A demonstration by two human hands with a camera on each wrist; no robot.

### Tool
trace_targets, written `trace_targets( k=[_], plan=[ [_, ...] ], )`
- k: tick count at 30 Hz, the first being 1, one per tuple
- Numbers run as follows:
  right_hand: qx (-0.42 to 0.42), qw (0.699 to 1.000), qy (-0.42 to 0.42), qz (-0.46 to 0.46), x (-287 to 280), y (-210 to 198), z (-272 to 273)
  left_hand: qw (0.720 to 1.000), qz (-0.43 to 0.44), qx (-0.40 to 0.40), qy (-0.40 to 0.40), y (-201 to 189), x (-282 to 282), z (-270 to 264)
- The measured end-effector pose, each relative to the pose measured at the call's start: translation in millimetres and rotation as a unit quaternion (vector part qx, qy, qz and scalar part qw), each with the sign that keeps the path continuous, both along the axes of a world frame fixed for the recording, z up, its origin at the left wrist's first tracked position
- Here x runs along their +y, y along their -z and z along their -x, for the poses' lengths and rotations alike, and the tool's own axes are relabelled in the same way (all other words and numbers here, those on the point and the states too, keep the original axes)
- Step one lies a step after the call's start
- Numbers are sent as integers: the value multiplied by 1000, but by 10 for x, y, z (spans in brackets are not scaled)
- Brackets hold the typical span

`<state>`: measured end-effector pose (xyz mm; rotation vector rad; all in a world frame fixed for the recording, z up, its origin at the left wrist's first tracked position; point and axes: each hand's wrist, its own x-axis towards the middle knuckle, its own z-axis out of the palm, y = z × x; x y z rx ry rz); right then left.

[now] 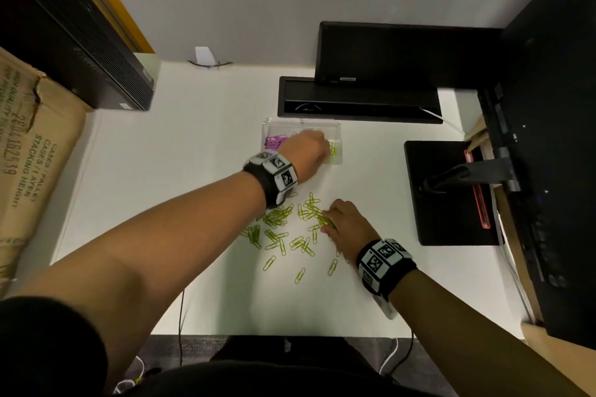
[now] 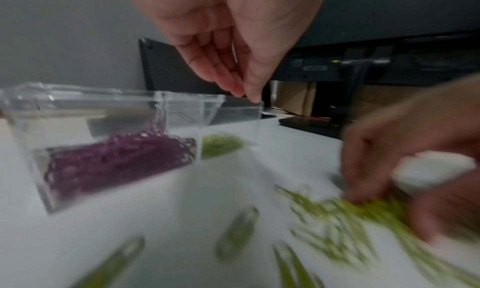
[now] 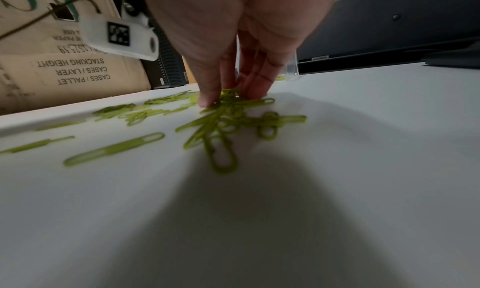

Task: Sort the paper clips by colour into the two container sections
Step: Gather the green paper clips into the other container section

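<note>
Lettering on the cardboard box [image 1: 32, 151] reads "CASES / PALLET", "CASES / LAYER", "STACKING HEIGHT". Left hand [image 1: 306, 148] hangs over the clear container [image 1: 335, 126], fingers together, holding nothing visible. Right hand [image 1: 346, 221] pinches green clips [image 1: 280, 229] on the table [image 1: 161, 203]. Purple clips [image 1: 274, 142] fill the left section. Monitor stand [image 1: 451, 193] sits right.

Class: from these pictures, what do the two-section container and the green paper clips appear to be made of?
Container: clear, glossy rigid plastic, probably acrylic; the clips inside show through its walls.
Green paper clips: bent wire with a smooth uniform green coat, likely plastic-coated metal; the core is not visible.
</note>
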<state>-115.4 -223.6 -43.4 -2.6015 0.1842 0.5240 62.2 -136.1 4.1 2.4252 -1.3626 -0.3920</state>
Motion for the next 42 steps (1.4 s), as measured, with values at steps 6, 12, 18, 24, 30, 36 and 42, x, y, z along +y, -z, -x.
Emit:
trace_targets(
  k=[6,12,18,24,30,36,42],
  plan=[
    [0,1000,15,15,28,30,-20,993,-89,76,7,400,364,474],
    [-13,999,14,36,50,80,-24,993,-94,71,16,595,566,672],
    [10,997,8,73,86,-6,-101,994,-97,47,16,612,559,659],
    [20,995,94,8,4,-43,-192,993,-111,2,27,599,538,648],
    [-6,961,230,-156,-319,-393,-478,988,-141,-32,44,511,496,664],
    [-64,977,195,-62,-471,-726,-1166,988,-150,-8,25,455,502,611],
    [12,991,120,61,-379,-589,-1618,997,-67,39,-24,214,497,434]
  ],
)
